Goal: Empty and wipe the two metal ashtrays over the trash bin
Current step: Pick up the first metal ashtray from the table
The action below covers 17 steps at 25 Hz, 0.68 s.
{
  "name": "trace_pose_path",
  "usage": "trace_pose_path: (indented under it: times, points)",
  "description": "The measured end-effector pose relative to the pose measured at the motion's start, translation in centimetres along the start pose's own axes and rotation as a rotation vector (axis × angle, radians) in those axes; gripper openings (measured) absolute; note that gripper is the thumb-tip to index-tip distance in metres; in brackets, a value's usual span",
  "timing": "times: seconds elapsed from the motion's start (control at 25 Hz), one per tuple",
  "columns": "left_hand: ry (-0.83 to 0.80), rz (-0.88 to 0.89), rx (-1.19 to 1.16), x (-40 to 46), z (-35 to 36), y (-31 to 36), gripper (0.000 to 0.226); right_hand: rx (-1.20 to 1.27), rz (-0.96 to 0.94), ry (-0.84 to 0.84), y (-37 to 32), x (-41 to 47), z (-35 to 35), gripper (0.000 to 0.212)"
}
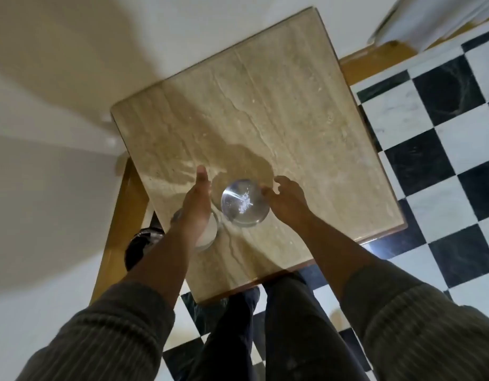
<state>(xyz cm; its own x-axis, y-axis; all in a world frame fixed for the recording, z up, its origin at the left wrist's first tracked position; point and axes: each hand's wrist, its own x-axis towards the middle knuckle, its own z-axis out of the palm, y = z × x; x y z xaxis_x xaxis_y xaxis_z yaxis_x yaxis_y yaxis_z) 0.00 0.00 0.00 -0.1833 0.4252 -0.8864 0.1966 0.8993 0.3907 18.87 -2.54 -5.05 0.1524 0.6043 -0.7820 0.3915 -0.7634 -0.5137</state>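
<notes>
A round shiny metal ashtray [244, 202] with pale ash in its bowl stands on the near part of the marble table top [265, 105]. My right hand [288, 200] is at its right rim, fingers curled and apart, thumb at the edge. A second metal ashtray [210, 235], with something white inside, sits just left of and nearer than the first. My left hand [196, 200] stretches flat over it with fingers extended, hiding most of it and holding nothing that I can see.
A dark shiny object [141, 244], possibly a bagged bin, sits below the table's left edge beside the wooden frame [119, 215]. Black-and-white checkered floor [444, 160] lies to the right. My legs [265, 339] stand against the table's near edge.
</notes>
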Motion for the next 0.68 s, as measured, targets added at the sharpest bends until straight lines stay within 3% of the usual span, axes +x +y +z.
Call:
trace_pose_path:
  times: [0.16, 0.28, 0.44, 0.56, 0.68]
  points:
    - [0.041, 0.068, 0.079, 1.7, 2.9, 0.0, 0.074, -0.189, 0.005, 0.002, 1.4, 1.0, 1.2, 0.031]
    - [0.053, 0.101, 0.125, 2.6, 3.9, -0.4, 0.063, -0.175, -0.014, -0.016, 1.7, 1.1, 2.2, 0.032]
    - [0.009, 0.073, 0.014, 1.9, 3.7, -0.5, 0.041, -0.240, -0.033, 0.032, 1.2, 0.6, 2.8, 0.035]
    - [-0.005, 0.077, -0.074, 0.7, 2.9, -0.4, 0.042, -0.336, -0.053, 0.076, 0.6, -0.2, 3.0, 0.026]
    - [0.015, 0.102, -0.105, -1.2, 0.4, -0.6, 0.041, -0.271, -0.073, 0.090, -1.1, -1.9, 3.7, 0.017]
